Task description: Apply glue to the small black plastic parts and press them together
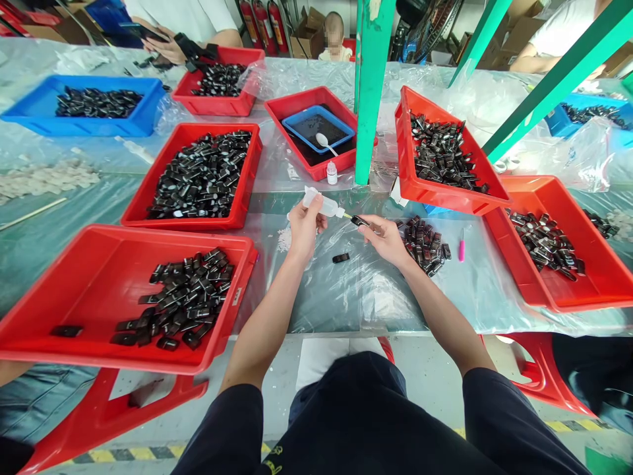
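My left hand (305,227) is closed around a translucent squeeze bottle (329,206), whose thin tip points right. That tip meets or nearly meets a small black part (359,221) pinched in my right hand (384,239). Another black part (341,258) lies alone on the plastic-covered table (336,297) below my hands. Beside my right hand is a loose pile of black parts (425,245), with a pink-handled tool (461,249) to its right. Small white pieces (284,239) lie next to my left hand. A small white bottle (331,174) stands beyond my hands.
Red bins of black parts stand left (190,175), near left (93,290), right (448,198) and far right (593,264). A red bin (316,173) holding a blue tray (297,119) is ahead, beside a green post (368,99). People are across the table.
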Demonstrator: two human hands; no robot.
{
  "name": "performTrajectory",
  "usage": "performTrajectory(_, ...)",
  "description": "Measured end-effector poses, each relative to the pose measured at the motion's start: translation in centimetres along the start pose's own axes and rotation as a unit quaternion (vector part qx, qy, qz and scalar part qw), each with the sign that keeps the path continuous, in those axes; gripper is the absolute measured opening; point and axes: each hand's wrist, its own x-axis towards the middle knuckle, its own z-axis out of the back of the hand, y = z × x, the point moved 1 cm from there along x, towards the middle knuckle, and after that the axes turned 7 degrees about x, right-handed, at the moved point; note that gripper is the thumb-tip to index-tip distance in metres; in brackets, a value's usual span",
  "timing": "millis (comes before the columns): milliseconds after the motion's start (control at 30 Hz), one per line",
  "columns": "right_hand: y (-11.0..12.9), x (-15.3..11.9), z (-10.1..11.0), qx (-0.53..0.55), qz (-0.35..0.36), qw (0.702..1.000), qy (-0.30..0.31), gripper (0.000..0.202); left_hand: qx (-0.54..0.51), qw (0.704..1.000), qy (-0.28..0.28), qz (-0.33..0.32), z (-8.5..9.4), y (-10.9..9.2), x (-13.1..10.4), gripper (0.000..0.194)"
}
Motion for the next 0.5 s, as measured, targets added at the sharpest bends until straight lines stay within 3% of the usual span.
performTrajectory(500, 0.09, -0.09, 0.05, 0.015, -0.018, 1.000, -0.014, 0.053, 0.003, 1.000, -0.003, 0.015, 0.01, -0.11, -0.03, 0.045)
